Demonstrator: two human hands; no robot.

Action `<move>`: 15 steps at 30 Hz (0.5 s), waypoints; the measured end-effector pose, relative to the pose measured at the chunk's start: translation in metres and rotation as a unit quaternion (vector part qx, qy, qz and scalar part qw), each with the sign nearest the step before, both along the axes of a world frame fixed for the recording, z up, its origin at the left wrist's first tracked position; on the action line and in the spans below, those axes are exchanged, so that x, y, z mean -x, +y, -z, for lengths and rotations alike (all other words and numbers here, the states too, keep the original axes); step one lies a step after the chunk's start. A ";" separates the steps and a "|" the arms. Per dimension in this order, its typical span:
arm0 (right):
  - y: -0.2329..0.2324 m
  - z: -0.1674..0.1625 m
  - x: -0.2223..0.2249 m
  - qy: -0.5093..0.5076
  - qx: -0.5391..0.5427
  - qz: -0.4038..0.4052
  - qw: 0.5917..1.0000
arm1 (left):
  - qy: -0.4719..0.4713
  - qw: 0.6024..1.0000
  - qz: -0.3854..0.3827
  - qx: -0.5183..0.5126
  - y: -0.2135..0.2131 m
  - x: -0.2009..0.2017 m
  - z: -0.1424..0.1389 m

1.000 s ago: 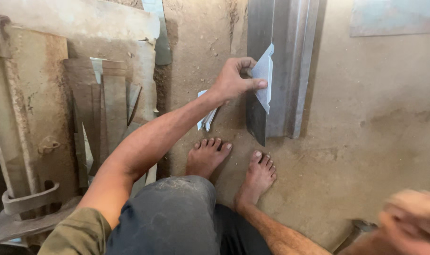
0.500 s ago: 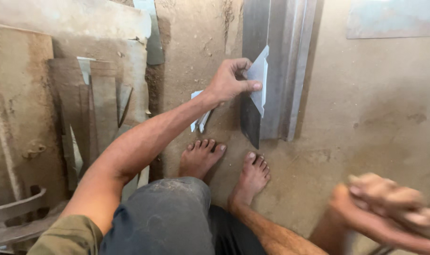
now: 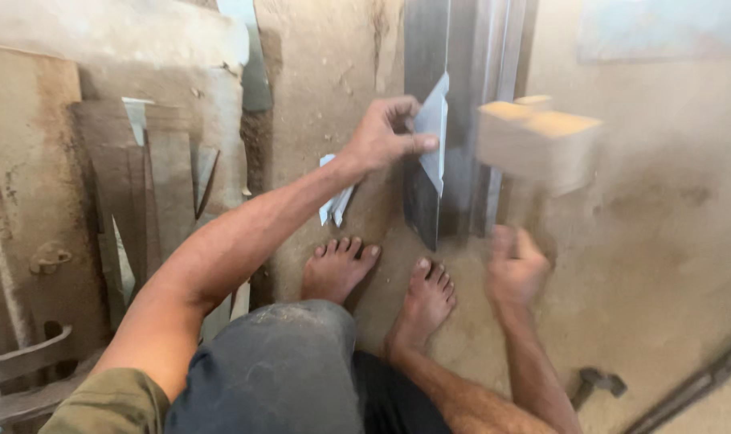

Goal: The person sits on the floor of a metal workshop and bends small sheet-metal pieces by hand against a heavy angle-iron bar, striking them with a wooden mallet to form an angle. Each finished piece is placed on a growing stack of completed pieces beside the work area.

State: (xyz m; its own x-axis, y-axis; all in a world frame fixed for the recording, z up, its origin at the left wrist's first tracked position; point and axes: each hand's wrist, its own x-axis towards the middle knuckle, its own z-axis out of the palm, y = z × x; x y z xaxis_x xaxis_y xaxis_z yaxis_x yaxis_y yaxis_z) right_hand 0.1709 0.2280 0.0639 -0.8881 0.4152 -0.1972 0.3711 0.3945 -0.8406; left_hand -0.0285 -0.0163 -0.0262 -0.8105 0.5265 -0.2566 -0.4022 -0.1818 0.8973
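Note:
My left hand (image 3: 385, 133) pinches a small folded piece of sheet metal (image 3: 434, 128) and holds it against a long grey metal channel (image 3: 462, 96) that lies on the dusty floor. My right hand (image 3: 514, 269) grips the handle of a wooden mallet, whose pale block head (image 3: 538, 145) is blurred in the air just right of the folded piece. My bare feet (image 3: 381, 281) stand on the floor just below the channel's near end.
A small bent metal offcut (image 3: 335, 201) lies by my left wrist. Rusty metal plates and strips (image 3: 140, 201) are stacked at the left. A hammer head (image 3: 598, 382) and a long rod (image 3: 695, 386) lie at the lower right.
My right hand has swung up from the lower right with the mallet, whose head now sits beside the folded piece. My left hand has kept its hold.

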 end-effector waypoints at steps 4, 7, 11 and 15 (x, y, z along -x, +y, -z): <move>0.006 0.006 -0.009 0.286 0.373 0.106 0.876 | -0.026 1.000 -0.004 -0.012 0.002 -0.001 0.002; -0.001 0.009 -0.008 0.165 0.205 0.057 0.963 | -0.004 1.000 -0.008 0.007 0.001 -0.001 -0.001; 0.007 0.009 0.008 0.027 0.119 0.056 0.991 | 0.046 0.999 -0.013 0.024 0.001 0.002 -0.002; 0.016 0.016 0.010 0.122 0.286 0.137 0.940 | -0.041 0.999 -0.011 0.009 0.001 0.000 -0.005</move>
State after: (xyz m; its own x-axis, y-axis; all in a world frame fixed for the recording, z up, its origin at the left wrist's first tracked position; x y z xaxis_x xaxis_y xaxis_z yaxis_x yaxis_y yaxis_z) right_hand 0.1605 0.2442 0.0483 -0.8114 0.5228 -0.2613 0.1605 -0.2306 -0.9597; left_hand -0.0281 -0.0149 -0.0215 -0.7972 0.5041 -0.3323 -0.4712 -0.1753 0.8644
